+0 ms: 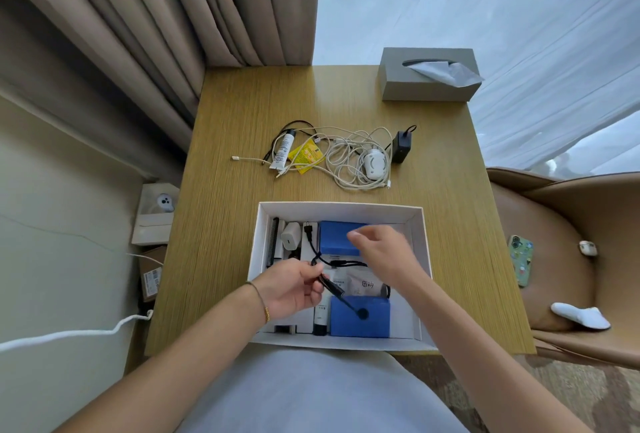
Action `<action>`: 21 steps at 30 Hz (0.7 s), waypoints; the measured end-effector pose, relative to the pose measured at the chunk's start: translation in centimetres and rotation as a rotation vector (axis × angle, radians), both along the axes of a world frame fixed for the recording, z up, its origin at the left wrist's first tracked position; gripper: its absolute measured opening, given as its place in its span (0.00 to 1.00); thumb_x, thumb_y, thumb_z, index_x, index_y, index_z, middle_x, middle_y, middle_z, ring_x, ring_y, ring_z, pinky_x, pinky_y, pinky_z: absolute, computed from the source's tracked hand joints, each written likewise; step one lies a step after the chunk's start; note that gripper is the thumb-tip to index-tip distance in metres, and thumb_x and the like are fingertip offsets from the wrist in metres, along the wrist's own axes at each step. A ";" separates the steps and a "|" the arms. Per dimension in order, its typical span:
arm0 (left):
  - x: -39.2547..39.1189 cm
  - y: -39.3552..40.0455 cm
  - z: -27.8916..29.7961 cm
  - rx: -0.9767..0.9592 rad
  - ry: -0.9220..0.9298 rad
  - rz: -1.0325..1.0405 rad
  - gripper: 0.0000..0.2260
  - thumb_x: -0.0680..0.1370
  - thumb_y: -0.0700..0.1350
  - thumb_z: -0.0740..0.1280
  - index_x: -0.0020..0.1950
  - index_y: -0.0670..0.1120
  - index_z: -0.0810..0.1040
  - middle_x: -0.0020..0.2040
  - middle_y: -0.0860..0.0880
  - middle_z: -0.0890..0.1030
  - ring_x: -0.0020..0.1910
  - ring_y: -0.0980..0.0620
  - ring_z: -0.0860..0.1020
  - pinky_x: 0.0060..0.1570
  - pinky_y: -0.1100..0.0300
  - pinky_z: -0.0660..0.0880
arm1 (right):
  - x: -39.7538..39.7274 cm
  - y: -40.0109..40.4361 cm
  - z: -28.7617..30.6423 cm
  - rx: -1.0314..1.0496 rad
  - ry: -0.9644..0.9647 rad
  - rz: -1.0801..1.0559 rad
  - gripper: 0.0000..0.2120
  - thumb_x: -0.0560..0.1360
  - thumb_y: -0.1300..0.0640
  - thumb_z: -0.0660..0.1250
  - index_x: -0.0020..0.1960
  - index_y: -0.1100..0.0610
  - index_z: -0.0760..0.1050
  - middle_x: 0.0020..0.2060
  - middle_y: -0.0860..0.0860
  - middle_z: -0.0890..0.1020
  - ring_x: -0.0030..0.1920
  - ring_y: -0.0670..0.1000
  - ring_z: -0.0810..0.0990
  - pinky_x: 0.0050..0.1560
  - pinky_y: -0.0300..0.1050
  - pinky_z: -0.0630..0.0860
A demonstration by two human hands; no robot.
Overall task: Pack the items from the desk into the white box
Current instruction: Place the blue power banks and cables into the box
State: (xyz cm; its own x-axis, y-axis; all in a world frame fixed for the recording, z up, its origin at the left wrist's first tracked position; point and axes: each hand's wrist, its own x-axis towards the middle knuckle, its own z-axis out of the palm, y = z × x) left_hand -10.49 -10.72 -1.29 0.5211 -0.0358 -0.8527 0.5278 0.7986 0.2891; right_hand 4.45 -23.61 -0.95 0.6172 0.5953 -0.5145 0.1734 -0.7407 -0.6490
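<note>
White box (pixel 258 242): matte card, rectangular, lid off, at the near edge of the desk, right in front of the person.
Desk (pixel 242 114): yellow-brown wood grain, square-cornered top.
Writing: a white sachet (pixel 365 283) in the box carries two printed characters, too blurred to read for sure; the white tube (pixel 283 150) and the yellow sachet (pixel 306 155) on the desk bear small print that cannot be read.
Left hand (pixel 294 289): over the box, fingers curled, pinching a black cable (pixel 322 259) at its thick plug end; a thin bracelet sits at the wrist.
Right hand (pixel 384 251): over the box, motion-blurred, fingers loosely bent; whether it touches the cable cannot be told.
Box contents: two blue blocks (pixel 337 237), one at the far side and one near; a white charger cube (pixel 290 240); a black comb-like ribbed piece (pixel 274 242) along the left wall; a dark-capped tube (pixel 320 320).
Still on the desk: a tangle of white cables (pixel 346 155), glossy and looped; a white oval gadget (pixel 373 162); a black power adapter (pixel 401 147), upright, just right of the tangle.
Tissue box (pixel 427 81): grey, felt-like, at the far right corner, a tissue sticking out.
Chair (pixel 554 225): tan leather, right of the desk, holding a phone (pixel 520 259) in a green case.
</note>
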 end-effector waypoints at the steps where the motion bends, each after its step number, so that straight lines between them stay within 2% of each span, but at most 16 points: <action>1: 0.1 -0.1 -0.1 -0.037 -0.003 0.031 0.05 0.83 0.38 0.61 0.49 0.39 0.73 0.39 0.45 0.75 0.28 0.55 0.73 0.28 0.63 0.75 | -0.8 -0.1 0.6 0.076 0.194 0.007 0.18 0.82 0.44 0.61 0.58 0.53 0.84 0.52 0.46 0.87 0.54 0.48 0.84 0.58 0.47 0.78; 3: 0.0 0.0 -0.1 -0.073 -0.005 0.062 0.05 0.83 0.38 0.61 0.52 0.38 0.75 0.39 0.45 0.75 0.28 0.54 0.73 0.29 0.62 0.75 | -2.1 -0.6 0.8 0.096 0.477 0.073 0.20 0.83 0.42 0.58 0.58 0.52 0.84 0.50 0.48 0.88 0.54 0.46 0.84 0.65 0.48 0.75; 5: -0.4 0.2 -0.3 -0.053 -0.016 0.054 0.05 0.83 0.38 0.61 0.51 0.38 0.75 0.37 0.45 0.77 0.29 0.54 0.74 0.31 0.62 0.77 | -2.2 -1.1 0.5 0.082 0.563 0.133 0.20 0.84 0.42 0.57 0.58 0.51 0.82 0.48 0.51 0.88 0.55 0.47 0.85 0.68 0.50 0.71; 7: -0.7 0.3 -0.6 0.000 -0.026 0.023 0.06 0.83 0.37 0.60 0.48 0.38 0.74 0.38 0.44 0.78 0.31 0.53 0.76 0.33 0.62 0.78 | -1.9 -1.3 0.4 0.068 0.601 0.177 0.18 0.84 0.43 0.57 0.57 0.52 0.81 0.45 0.52 0.89 0.52 0.49 0.86 0.67 0.51 0.72; 9: -0.9 0.4 -0.7 0.053 -0.025 -0.026 0.06 0.83 0.37 0.61 0.48 0.38 0.74 0.39 0.43 0.79 0.33 0.52 0.78 0.35 0.61 0.80 | -1.7 -1.5 0.4 -0.002 0.510 0.282 0.14 0.83 0.44 0.61 0.52 0.51 0.82 0.42 0.50 0.88 0.46 0.46 0.86 0.57 0.48 0.76; 11: -0.7 0.3 -0.7 0.127 -0.016 -0.094 0.06 0.82 0.37 0.63 0.47 0.37 0.76 0.37 0.42 0.80 0.34 0.51 0.80 0.36 0.61 0.80 | -1.4 -1.4 0.2 -0.072 0.314 0.428 0.13 0.82 0.48 0.64 0.45 0.51 0.83 0.34 0.46 0.85 0.36 0.44 0.82 0.43 0.42 0.75; 13: -0.5 0.2 -0.7 0.293 0.008 -0.216 0.05 0.80 0.38 0.67 0.48 0.36 0.78 0.37 0.42 0.82 0.36 0.50 0.82 0.37 0.61 0.80 | -1.2 -1.1 -0.1 -0.111 0.135 0.545 0.11 0.80 0.51 0.68 0.46 0.54 0.85 0.31 0.44 0.82 0.34 0.46 0.79 0.37 0.41 0.73; 15: -0.2 0.1 -0.9 0.500 0.047 -0.356 0.07 0.77 0.40 0.72 0.49 0.36 0.80 0.38 0.42 0.84 0.36 0.51 0.84 0.36 0.63 0.79 | -1.0 -0.8 -0.2 -0.137 0.051 0.603 0.09 0.79 0.52 0.69 0.49 0.55 0.87 0.36 0.43 0.84 0.38 0.47 0.80 0.41 0.43 0.77; 18: 0.0 -0.1 -1.3 0.682 0.092 -0.482 0.09 0.75 0.42 0.75 0.49 0.36 0.82 0.36 0.43 0.84 0.33 0.53 0.83 0.32 0.64 0.77 | -1.2 -0.5 -0.7 -0.199 -0.049 0.677 0.08 0.79 0.57 0.68 0.52 0.53 0.87 0.45 0.44 0.87 0.46 0.48 0.83 0.52 0.47 0.81; 21: -0.1 -0.6 -1.9 0.830 0.134 -0.623 0.10 0.74 0.44 0.76 0.46 0.37 0.83 0.34 0.45 0.85 0.29 0.56 0.82 0.32 0.64 0.77 | -1.5 -0.3 -1.6 -0.229 -0.193 0.708 0.07 0.78 0.57 0.68 0.49 0.52 0.86 0.44 0.46 0.87 0.43 0.50 0.83 0.49 0.50 0.83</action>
State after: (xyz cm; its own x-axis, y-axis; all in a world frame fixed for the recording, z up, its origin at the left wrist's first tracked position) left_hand -10.58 -11.35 -3.23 0.5108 0.3574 -0.7819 0.8462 -0.0484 0.5307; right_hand 2.94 -23.87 -2.58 0.2202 0.7737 -0.5940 0.7508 -0.5232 -0.4031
